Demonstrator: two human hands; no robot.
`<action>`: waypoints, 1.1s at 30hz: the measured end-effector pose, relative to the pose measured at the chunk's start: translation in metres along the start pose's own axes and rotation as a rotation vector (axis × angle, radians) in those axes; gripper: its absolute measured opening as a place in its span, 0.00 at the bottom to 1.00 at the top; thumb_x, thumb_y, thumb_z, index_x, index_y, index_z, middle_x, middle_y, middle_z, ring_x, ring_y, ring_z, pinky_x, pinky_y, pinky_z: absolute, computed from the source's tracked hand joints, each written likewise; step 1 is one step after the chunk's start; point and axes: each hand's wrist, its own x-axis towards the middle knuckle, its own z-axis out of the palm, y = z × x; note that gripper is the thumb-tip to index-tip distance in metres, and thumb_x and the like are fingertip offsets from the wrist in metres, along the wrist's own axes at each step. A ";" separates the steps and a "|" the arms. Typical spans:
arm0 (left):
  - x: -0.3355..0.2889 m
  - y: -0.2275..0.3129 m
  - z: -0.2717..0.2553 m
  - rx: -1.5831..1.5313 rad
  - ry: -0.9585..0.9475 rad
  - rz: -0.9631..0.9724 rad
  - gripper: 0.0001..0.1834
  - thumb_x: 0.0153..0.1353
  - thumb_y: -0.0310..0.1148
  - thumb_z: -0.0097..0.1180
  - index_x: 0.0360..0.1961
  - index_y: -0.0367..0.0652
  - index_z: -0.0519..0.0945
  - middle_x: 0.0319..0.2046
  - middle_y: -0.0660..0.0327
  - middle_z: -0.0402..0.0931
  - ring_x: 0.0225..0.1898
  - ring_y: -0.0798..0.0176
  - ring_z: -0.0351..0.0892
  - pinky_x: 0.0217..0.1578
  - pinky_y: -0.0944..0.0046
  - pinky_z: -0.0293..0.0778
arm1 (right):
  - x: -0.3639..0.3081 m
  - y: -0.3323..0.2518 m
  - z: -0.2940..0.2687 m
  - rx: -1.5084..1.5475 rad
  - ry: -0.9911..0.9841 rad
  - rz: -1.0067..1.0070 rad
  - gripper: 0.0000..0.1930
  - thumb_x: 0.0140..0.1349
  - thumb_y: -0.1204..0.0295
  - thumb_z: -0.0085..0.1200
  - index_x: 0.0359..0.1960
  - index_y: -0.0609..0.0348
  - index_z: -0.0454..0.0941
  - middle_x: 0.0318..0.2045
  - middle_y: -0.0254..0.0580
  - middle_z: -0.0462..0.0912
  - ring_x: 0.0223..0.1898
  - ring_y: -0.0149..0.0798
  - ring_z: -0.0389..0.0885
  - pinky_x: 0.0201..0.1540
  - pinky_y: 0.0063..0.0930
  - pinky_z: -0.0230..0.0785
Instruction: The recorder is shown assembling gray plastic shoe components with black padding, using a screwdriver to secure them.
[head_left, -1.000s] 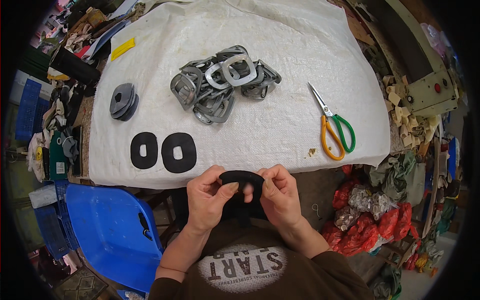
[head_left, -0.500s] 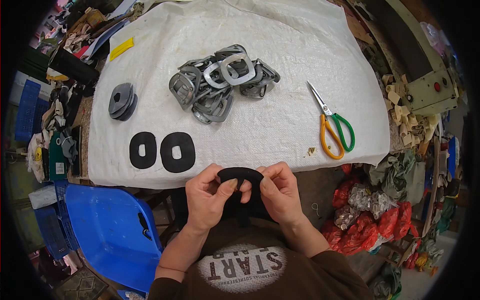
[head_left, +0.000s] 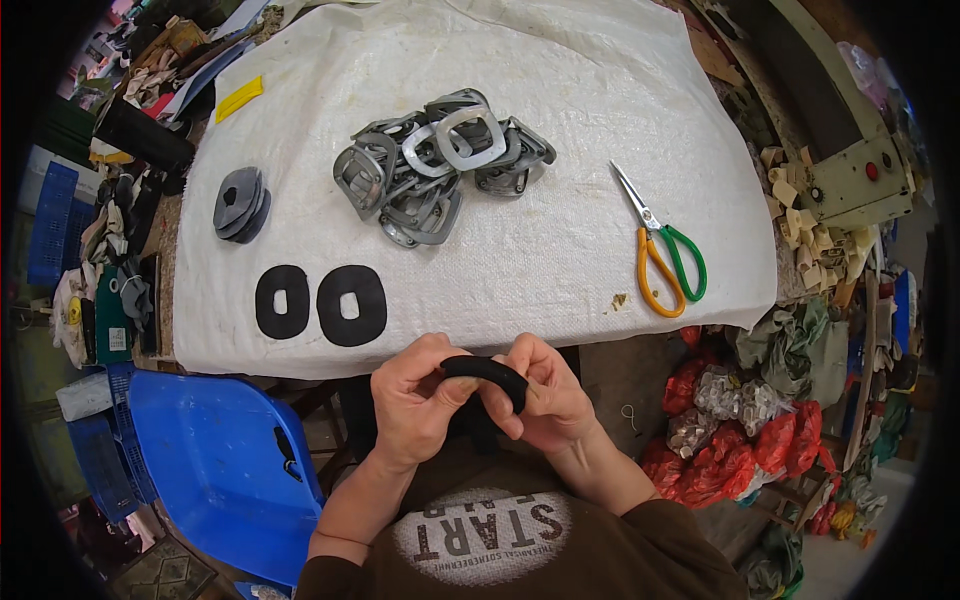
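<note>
Both hands grip one black oval ring [head_left: 487,372] just below the near edge of the white cloth-covered table [head_left: 560,250]. My left hand [head_left: 415,400] holds its left end, thumb over the top. My right hand [head_left: 545,395] pinches its right end. Two finished black oval rings [head_left: 320,302] lie flat side by side on the cloth to the upper left of my hands. A pile of several grey metal oval frames [head_left: 435,165] sits in the middle of the table. A small stack of dark grey discs [head_left: 240,203] lies at the left.
Scissors with one orange and one green handle [head_left: 662,252] lie on the right of the cloth. A blue plastic chair [head_left: 215,460] stands at the lower left. Red bags and scrap [head_left: 740,440] lie on the floor at the right. A machine panel [head_left: 850,185] sits far right.
The hands have shifted slightly on the black ring, turning it a little and lowering it; everything on the table stays put.
</note>
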 end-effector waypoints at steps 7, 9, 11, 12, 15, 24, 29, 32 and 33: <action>0.000 0.003 0.000 0.113 -0.063 0.040 0.12 0.53 0.34 0.61 0.29 0.33 0.78 0.22 0.66 0.69 0.23 0.74 0.63 0.22 0.74 0.58 | 0.000 0.001 -0.010 0.064 -0.105 0.044 0.12 0.56 0.68 0.56 0.34 0.59 0.66 0.26 0.49 0.76 0.19 0.37 0.75 0.23 0.24 0.67; 0.001 0.002 0.000 0.098 -0.040 0.021 0.12 0.53 0.34 0.61 0.30 0.33 0.78 0.22 0.66 0.69 0.23 0.74 0.63 0.22 0.74 0.58 | -0.001 0.001 -0.007 0.004 -0.031 0.009 0.12 0.58 0.68 0.54 0.36 0.60 0.66 0.27 0.51 0.76 0.21 0.38 0.76 0.23 0.25 0.68; 0.002 0.002 0.001 0.083 -0.016 0.006 0.12 0.53 0.33 0.61 0.30 0.34 0.78 0.22 0.66 0.69 0.23 0.74 0.63 0.22 0.74 0.58 | 0.001 -0.001 -0.001 -0.058 0.039 -0.026 0.12 0.59 0.69 0.51 0.38 0.61 0.65 0.28 0.53 0.76 0.22 0.40 0.77 0.24 0.26 0.70; 0.001 0.004 0.004 -0.039 0.016 -0.085 0.11 0.53 0.33 0.61 0.30 0.34 0.78 0.22 0.66 0.69 0.23 0.75 0.64 0.22 0.74 0.58 | 0.002 -0.003 0.005 -0.119 0.088 -0.062 0.11 0.61 0.68 0.49 0.39 0.62 0.65 0.30 0.54 0.76 0.25 0.41 0.77 0.28 0.28 0.70; -0.001 0.003 0.002 -0.038 0.055 -0.115 0.10 0.53 0.33 0.61 0.30 0.35 0.78 0.22 0.66 0.69 0.23 0.75 0.64 0.22 0.75 0.59 | -0.002 -0.007 0.004 -0.250 0.108 -0.102 0.09 0.64 0.70 0.45 0.40 0.62 0.64 0.35 0.56 0.76 0.34 0.44 0.78 0.41 0.34 0.70; 0.003 0.007 -0.003 0.286 0.017 0.040 0.09 0.52 0.32 0.61 0.30 0.37 0.79 0.20 0.66 0.68 0.21 0.75 0.63 0.21 0.74 0.58 | 0.000 -0.005 0.007 -0.515 0.157 -0.191 0.07 0.63 0.70 0.46 0.36 0.61 0.64 0.32 0.53 0.76 0.29 0.39 0.75 0.37 0.32 0.69; 0.003 0.004 -0.003 0.265 0.005 0.086 0.09 0.52 0.33 0.62 0.30 0.37 0.80 0.19 0.66 0.68 0.20 0.74 0.63 0.20 0.73 0.58 | 0.002 -0.007 0.011 -0.209 0.224 -0.050 0.07 0.61 0.70 0.48 0.32 0.60 0.66 0.29 0.51 0.75 0.24 0.35 0.72 0.30 0.24 0.65; 0.002 0.004 -0.002 0.285 -0.003 0.145 0.09 0.51 0.32 0.62 0.29 0.37 0.81 0.18 0.66 0.68 0.20 0.73 0.63 0.20 0.73 0.58 | -0.001 -0.007 0.011 -0.143 0.184 -0.008 0.07 0.60 0.70 0.48 0.31 0.60 0.66 0.27 0.50 0.75 0.21 0.34 0.70 0.26 0.22 0.63; 0.003 0.004 0.001 0.296 -0.014 0.183 0.09 0.50 0.32 0.62 0.30 0.38 0.81 0.18 0.66 0.68 0.20 0.72 0.63 0.20 0.73 0.58 | -0.002 -0.005 0.010 -0.143 0.185 -0.007 0.07 0.60 0.70 0.48 0.31 0.60 0.66 0.27 0.50 0.75 0.21 0.34 0.70 0.26 0.22 0.63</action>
